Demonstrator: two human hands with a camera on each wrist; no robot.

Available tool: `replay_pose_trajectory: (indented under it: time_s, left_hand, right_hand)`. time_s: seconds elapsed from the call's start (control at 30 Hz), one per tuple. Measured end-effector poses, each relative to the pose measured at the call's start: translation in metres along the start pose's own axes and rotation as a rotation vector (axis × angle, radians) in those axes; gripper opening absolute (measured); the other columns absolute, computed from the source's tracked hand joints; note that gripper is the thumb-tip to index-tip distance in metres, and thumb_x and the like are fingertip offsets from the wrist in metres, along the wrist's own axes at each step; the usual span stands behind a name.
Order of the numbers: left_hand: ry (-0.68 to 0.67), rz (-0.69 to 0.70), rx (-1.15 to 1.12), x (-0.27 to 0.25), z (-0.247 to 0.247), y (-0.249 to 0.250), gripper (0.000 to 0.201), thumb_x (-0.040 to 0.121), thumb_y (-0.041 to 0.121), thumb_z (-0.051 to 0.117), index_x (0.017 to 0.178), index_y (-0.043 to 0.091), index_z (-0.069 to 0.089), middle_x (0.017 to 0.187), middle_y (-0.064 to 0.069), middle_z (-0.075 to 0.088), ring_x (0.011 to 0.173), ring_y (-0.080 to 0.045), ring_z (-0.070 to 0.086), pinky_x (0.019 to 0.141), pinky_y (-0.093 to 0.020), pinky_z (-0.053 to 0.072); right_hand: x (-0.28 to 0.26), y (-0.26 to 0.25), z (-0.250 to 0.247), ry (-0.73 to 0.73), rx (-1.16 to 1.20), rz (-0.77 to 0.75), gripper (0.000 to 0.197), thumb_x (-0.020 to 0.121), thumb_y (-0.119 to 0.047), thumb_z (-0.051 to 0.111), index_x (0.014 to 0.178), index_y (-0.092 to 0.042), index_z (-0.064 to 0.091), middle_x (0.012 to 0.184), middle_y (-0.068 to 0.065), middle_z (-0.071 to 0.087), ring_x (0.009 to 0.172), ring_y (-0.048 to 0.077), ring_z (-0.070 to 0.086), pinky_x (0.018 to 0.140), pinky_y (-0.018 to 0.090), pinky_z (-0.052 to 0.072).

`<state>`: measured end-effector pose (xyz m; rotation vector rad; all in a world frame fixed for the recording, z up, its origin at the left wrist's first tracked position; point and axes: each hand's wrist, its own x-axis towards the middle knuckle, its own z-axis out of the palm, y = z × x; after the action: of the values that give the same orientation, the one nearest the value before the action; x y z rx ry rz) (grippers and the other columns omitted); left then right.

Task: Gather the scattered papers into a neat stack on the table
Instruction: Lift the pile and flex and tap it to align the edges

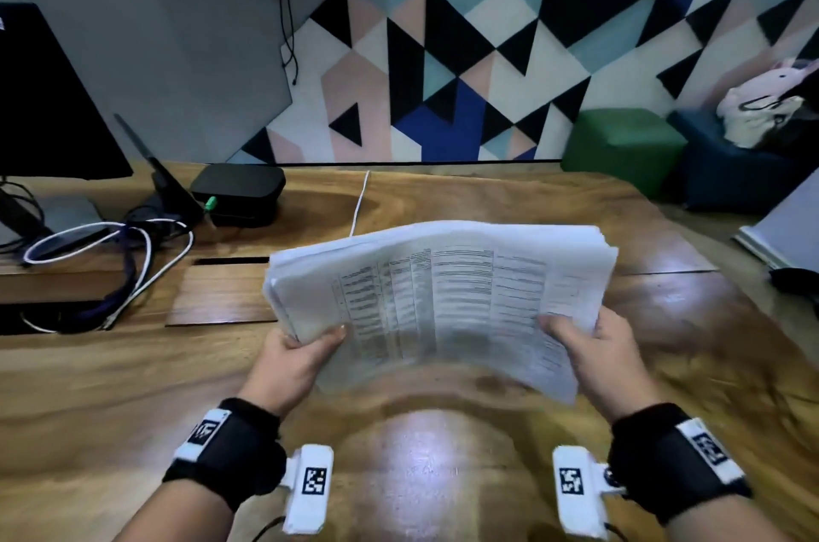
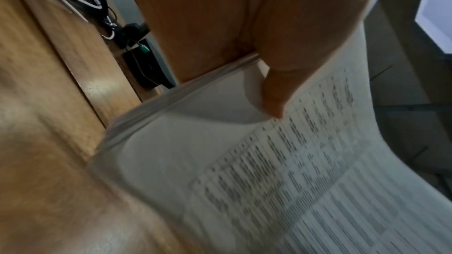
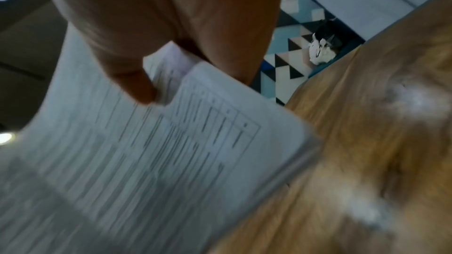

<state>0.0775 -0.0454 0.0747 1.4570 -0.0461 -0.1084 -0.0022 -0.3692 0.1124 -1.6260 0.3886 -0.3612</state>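
Observation:
A thick bundle of white papers (image 1: 438, 289) with printed tables hangs in the air above the wooden table (image 1: 133, 386), its near edge blurred. My left hand (image 1: 294, 357) grips its near left corner, thumb on top. My right hand (image 1: 594, 346) grips the near right corner the same way. The left wrist view shows the left thumb (image 2: 276, 92) pressing the top sheet of the papers (image 2: 281, 181). From the right wrist, the right thumb (image 3: 137, 84) pins the sheets of the papers (image 3: 146, 152), whose edges are uneven.
At the back left stand a dark monitor (image 1: 48, 98), a black box (image 1: 239, 191) and tangled cables (image 1: 115, 249). A cable slot (image 1: 230, 261) cuts the tabletop. A green stool (image 1: 625, 147) and a blue seat with a plush toy (image 1: 762, 103) sit beyond the table's right end.

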Motion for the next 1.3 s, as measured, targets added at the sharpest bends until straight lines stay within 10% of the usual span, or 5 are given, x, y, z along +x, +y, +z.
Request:
replay_pose_trajectory:
  time_s: [0.13,0.37,0.57,1.0,1.3]
  left_hand:
    - [0.167,0.034,0.011,-0.004,0.009,-0.026,0.022,0.076,0.002,0.077,0.096,0.008,0.07,0.083,0.006,0.078,0.079,-0.007,0.07,0.075,-0.022,0.058]
    - [0.464,0.035,0.073,-0.018,0.018,-0.064,0.029,0.079,-0.011,0.066,0.106,0.0,0.062,0.094,-0.013,0.067,0.077,-0.009,0.065,0.067,-0.009,0.051]
    - [0.422,0.095,0.043,-0.01,0.011,-0.054,0.033,0.083,-0.021,0.044,0.103,0.001,0.057,0.083,-0.007,0.061,0.065,0.007,0.06,0.065,-0.009,0.049]
    - [0.463,0.124,-0.135,0.008,0.017,-0.04,0.038,0.079,0.063,0.055,0.087,0.026,0.059,0.094,0.002,0.056,0.087,-0.012,0.053,0.087,-0.03,0.041]
    - [0.557,0.16,-0.086,0.017,0.026,-0.035,0.023,0.097,0.02,0.048,0.075,0.023,0.053,0.077,0.007,0.049,0.057,0.014,0.048,0.063,-0.004,0.039]
  right_hand:
    - [-0.017,0.036,0.021,0.188,0.052,-0.061,0.023,0.078,0.009,0.069,0.075,-0.013,0.068,0.059,-0.018,0.069,0.058,-0.015,0.059,0.058,0.009,0.049]
    - [-0.011,0.089,0.031,0.312,0.013,-0.056,0.022,0.074,0.004,0.067,0.07,-0.017,0.062,0.071,0.006,0.062,0.054,-0.008,0.053,0.056,0.008,0.045]
    - [-0.008,0.079,0.033,0.267,0.109,-0.088,0.007,0.065,-0.007,0.053,0.068,-0.007,0.059,0.053,-0.019,0.062,0.053,-0.007,0.051,0.055,0.008,0.041]
    - [0.0,0.067,0.036,0.216,0.14,-0.162,0.007,0.073,-0.023,0.059,0.075,-0.016,0.061,0.064,-0.009,0.063,0.061,-0.001,0.055,0.058,0.015,0.045]
    - [0.007,0.059,0.044,0.38,0.117,-0.115,0.038,0.071,-0.052,0.056,0.053,-0.02,0.046,0.048,-0.015,0.04,0.054,0.001,0.035,0.052,0.02,0.032]
